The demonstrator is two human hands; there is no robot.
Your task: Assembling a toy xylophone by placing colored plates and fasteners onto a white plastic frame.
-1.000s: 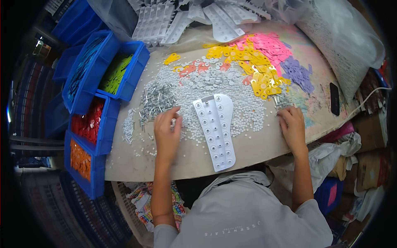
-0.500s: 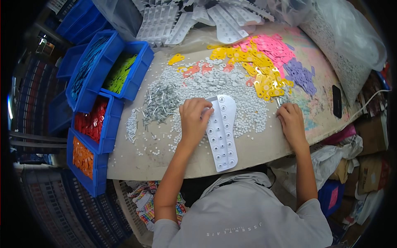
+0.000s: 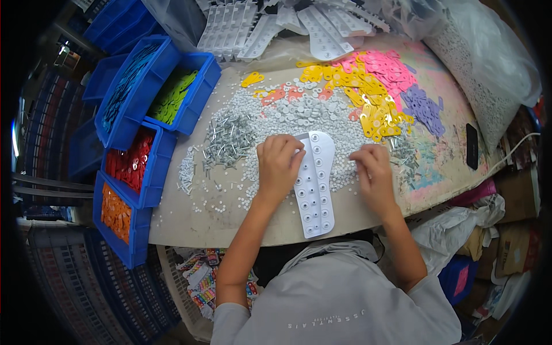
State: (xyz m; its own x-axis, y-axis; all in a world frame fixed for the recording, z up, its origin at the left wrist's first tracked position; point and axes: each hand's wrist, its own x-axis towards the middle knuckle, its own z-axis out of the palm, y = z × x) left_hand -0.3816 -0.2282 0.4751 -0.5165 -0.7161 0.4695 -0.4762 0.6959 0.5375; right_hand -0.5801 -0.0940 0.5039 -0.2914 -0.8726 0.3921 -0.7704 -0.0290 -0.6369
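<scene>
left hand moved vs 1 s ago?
Yes. The left hand went rightward, off the grey metal pin pile and onto the left edge of the white perforated plastic strip, which has stayed put on the table.

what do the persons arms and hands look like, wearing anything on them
Both forearms are bare from the elbow down, with no gloves on the left hand or the right hand. No watch, ring or bracelet shows. The person wears a light grey short-sleeved shirt, whose sleeves end near the elbows; small pale lettering runs across the shirt.
</scene>
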